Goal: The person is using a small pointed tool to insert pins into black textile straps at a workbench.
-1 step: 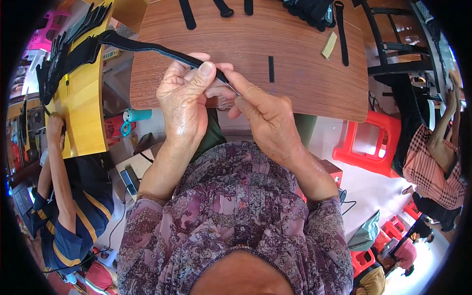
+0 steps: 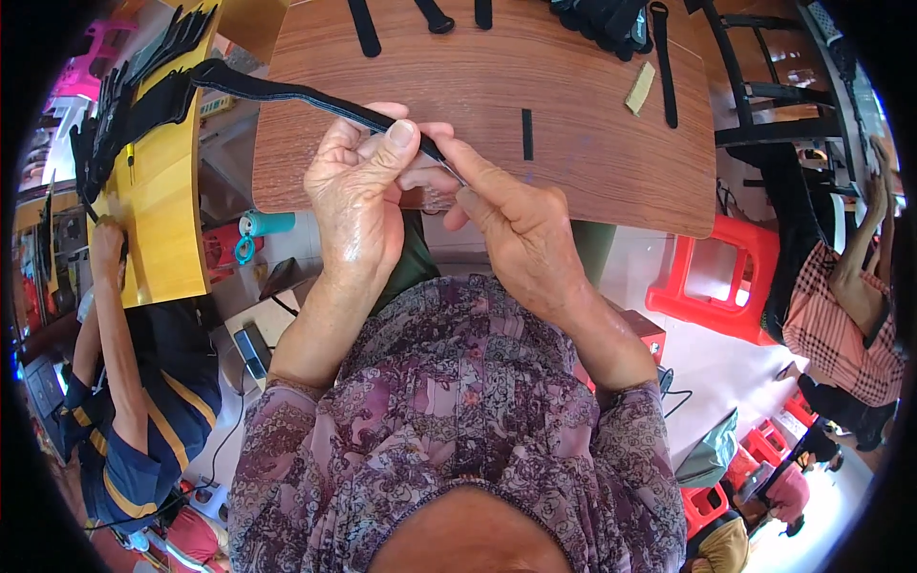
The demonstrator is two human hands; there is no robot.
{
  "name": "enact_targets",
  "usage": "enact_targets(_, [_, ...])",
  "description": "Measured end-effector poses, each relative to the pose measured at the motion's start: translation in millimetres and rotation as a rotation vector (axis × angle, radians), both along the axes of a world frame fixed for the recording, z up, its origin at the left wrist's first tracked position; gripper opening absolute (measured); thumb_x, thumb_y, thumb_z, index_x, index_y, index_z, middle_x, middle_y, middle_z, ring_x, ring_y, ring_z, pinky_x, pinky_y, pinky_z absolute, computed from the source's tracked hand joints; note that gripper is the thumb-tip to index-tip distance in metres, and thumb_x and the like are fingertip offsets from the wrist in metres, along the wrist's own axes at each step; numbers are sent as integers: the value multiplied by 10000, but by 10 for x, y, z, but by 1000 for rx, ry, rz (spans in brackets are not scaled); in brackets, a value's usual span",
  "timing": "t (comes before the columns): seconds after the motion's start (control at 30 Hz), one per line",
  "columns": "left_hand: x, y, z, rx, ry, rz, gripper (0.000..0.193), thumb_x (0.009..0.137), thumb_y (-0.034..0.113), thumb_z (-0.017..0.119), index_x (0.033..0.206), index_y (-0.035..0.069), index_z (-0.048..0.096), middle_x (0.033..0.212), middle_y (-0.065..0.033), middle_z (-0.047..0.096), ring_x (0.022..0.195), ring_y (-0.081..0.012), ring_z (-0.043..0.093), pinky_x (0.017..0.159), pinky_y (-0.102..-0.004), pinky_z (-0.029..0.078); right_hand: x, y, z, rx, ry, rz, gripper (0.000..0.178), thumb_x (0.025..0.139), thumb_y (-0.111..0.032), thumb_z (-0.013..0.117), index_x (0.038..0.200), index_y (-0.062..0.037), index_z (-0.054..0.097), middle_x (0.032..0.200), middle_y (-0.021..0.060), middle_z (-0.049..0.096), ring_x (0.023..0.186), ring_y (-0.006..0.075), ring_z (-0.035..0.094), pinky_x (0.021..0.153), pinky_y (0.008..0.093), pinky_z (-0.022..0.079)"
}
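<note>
Wood-grain brown filled the upper half of the view: a table point(image 2: 573, 143) lay in front of the person, with several black strips scattered along its far edge, a heap of black straps point(image 2: 597, 17) at the top, one short black strip point(image 2: 526, 134) near the hands and a small tan tag point(image 2: 640, 88) towards the right. A yellow table point(image 2: 158, 220) stood to the left, carrying a fanned stack of black straps point(image 2: 115, 115). A red plastic stool point(image 2: 712, 286) sat on the floor to the right. No bin or box with contents could be made out.

A long black strap point(image 2: 277, 93) ran from the yellow table across to the hands, above the near edge of the brown table. The left hand point(image 2: 358, 205) was closed around its end, thumb pressed down on top. The right hand point(image 2: 521, 229) touched the left, its forefinger and thumb pinched tight on the strap's tip; whether anything else was between those fingers could not be told.

Another person in a dark shirt with yellow stripes point(image 2: 134, 430) stood at the left, and someone in a checked shirt point(image 2: 841, 334) at the right.
</note>
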State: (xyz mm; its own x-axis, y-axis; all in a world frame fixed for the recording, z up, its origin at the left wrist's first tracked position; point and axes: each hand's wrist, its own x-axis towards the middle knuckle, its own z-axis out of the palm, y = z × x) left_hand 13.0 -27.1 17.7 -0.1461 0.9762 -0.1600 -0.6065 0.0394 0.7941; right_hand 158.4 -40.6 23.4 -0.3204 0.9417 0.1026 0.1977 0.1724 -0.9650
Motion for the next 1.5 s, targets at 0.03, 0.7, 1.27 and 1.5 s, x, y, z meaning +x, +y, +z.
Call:
enact_targets(0.03, [-7,-6,-13,-1,0,0,203,848,38,584,1017,-17,486,900,-249,632,597,-272,644,531,-328,553,0,1,1,-1,0,0,515,811,62,442,1302,-94,450,805,172,648,591,185,600,589,300,504])
enact_targets(0.7, [-11,-38,-177,256,249,198,251,772,-65,641,994,-44,527,923,-240,633,752,-210,637,619,-300,567,-139,107,-157,-343,253,22,404,825,54,523,1184,-118,587,892,34,661,601,80,547,600,214,463])
enact_targets(1.27, [52,63,-155,196,225,264,238,796,-35,631,1010,-40,527,932,-212,638,753,-206,641,650,-314,572,-239,170,-248,-95,92,-94,395,837,43,536,1194,-118,582,786,20,640,596,73,536,581,215,467])
enact_targets(1.5, [-17,19,-202,37,118,115,203,801,-43,615,992,-50,545,915,-205,636,766,-210,647,655,-317,576,-237,124,-305,159,-105,-146,439,805,85,515,1185,-122,589,771,81,666,582,98,560,567,240,492])
